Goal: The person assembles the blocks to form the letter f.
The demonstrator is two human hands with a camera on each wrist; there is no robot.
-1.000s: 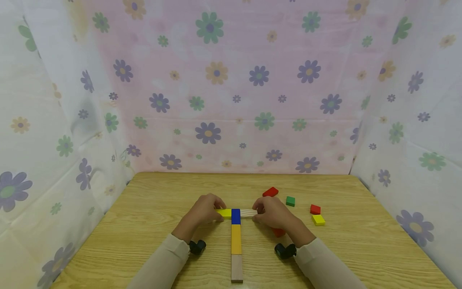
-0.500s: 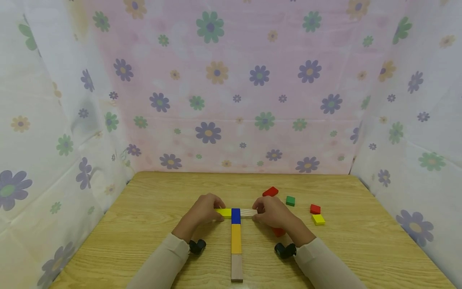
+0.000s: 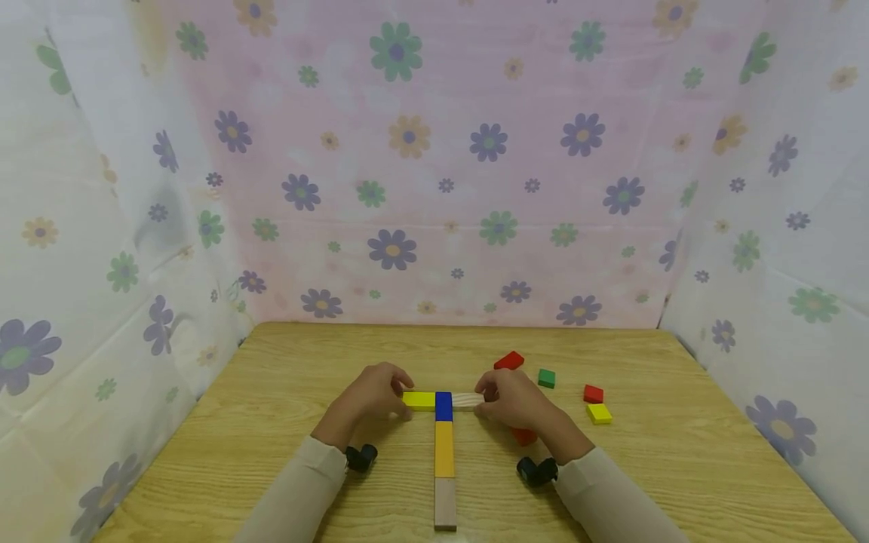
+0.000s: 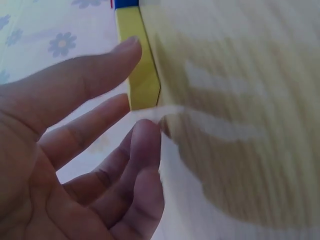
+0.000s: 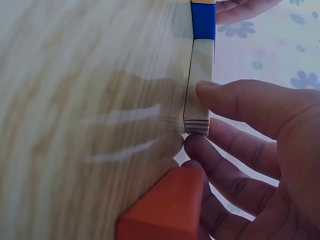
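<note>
Several blocks form a T on the table in the head view. A blue block (image 3: 443,406) sits at the junction, with an orange-yellow block (image 3: 444,449) and a plain wooden block (image 3: 445,504) in line below it. The left arm is a yellow block (image 3: 419,401); the right arm is a striped wooden block (image 3: 466,401). My left hand (image 3: 372,396) is around the yellow block's outer end, thumb and forefinger spread apart and loose. With thumb and forefinger, my right hand (image 3: 512,400) pinches the striped wooden block's outer end.
A red block (image 3: 509,360), a green block (image 3: 546,378), a smaller red block (image 3: 594,394) and a small yellow block (image 3: 600,413) lie to the right. Another red block (image 5: 165,205) lies close under my right hand. Floral cloth (image 3: 448,188) surrounds the table's back and sides.
My left hand has loosened from the yellow block and shifted slightly left, showing more of its end. The right hand and the blocks have stayed in place.
</note>
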